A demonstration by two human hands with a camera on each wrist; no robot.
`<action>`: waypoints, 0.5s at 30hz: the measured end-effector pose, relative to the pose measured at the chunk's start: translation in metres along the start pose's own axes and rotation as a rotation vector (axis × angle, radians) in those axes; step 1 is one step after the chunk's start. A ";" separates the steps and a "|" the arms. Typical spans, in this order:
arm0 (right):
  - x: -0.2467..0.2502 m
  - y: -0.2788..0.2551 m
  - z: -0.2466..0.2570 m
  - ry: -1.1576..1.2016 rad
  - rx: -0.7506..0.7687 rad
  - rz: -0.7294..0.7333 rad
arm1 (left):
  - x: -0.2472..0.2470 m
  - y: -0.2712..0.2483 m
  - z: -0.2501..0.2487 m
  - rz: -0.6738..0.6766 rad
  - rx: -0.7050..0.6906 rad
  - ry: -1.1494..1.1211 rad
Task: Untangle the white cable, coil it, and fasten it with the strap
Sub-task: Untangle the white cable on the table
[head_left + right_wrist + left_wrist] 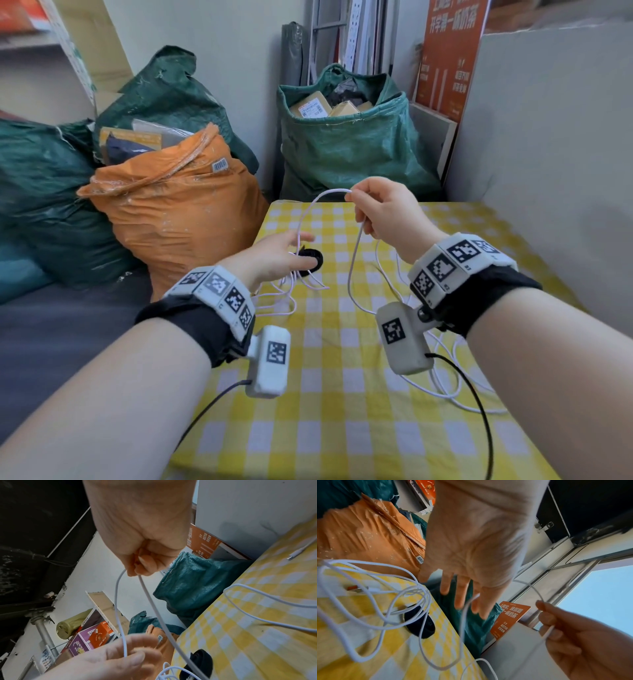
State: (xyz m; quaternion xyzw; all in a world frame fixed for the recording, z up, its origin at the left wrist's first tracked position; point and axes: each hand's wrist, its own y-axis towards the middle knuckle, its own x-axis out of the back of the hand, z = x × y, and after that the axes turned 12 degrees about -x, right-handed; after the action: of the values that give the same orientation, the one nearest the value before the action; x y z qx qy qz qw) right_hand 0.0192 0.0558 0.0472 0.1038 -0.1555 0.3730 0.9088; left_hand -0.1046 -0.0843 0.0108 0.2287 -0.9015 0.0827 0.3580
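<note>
The white cable (354, 260) lies in loose tangled loops on the yellow-checked table (342, 428). My right hand (380, 209) is raised over the far part of the table and pinches the cable (116, 597) between thumb and fingers (145, 563), so two strands hang down from it. One strand arcs over to my left hand (274, 257), whose fingers (462, 595) are spread and straight; the cable (462, 622) runs past them. The black strap (313, 257) lies on the cloth just beyond my left hand, with cable loops over it (421, 623). An orange-tipped plug (354, 589) rests on the cloth.
An orange sack (178, 205) and green sacks (349, 147) full of parcels stand beyond the table's left and far edges. A grey board (548, 137) walls off the right side. The other cable plug (296, 553) lies near the board.
</note>
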 end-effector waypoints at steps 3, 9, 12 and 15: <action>0.012 0.007 -0.003 0.007 -0.045 -0.146 | -0.002 0.005 0.006 -0.073 0.013 -0.028; 0.047 0.038 -0.040 -0.064 -0.311 -0.487 | 0.021 0.000 0.019 -0.214 0.212 0.229; 0.044 0.029 -0.037 -0.288 -0.386 -0.465 | 0.028 -0.001 0.016 -0.262 0.153 -0.032; 0.026 0.015 -0.022 -0.544 -0.228 -0.363 | 0.026 0.000 -0.006 -0.187 0.077 -0.111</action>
State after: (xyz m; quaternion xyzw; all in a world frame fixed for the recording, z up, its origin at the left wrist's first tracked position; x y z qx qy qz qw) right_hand 0.0310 0.0901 0.0371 0.1234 -0.4116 0.1440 0.8914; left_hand -0.1175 -0.0920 0.0325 0.3297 -0.8909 0.0707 0.3043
